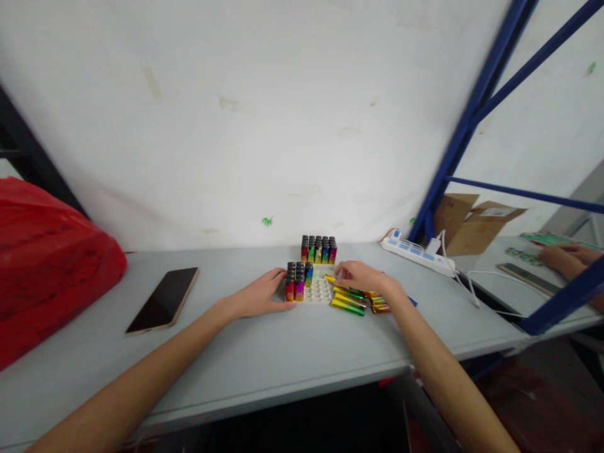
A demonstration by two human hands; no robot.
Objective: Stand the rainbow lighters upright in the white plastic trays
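A white holed tray (319, 292) lies on the grey tabletop, with upright lighters (295, 283) filling its left part. My left hand (262, 294) is curved round that left end, thumb at the front corner and fingers beside the lighters, gripping it. Over the tray's right side, my right hand (358, 277) pinches a yellow lighter (329, 278) that is tilted nearly flat; its fingertips are partly hidden. Loose shiny lighters (348, 302) in yellow, green and other colours lie under and beside my right wrist. Behind the tray stands a block of upright lighters (319, 250).
A phone (164, 300) lies to the left, beyond it a red plastic bag (51, 264). A white power strip (418, 251) with cables sits back right near a blue rack post (453, 145) and a cardboard box (472, 223). Another person's hands (569, 258) show far right.
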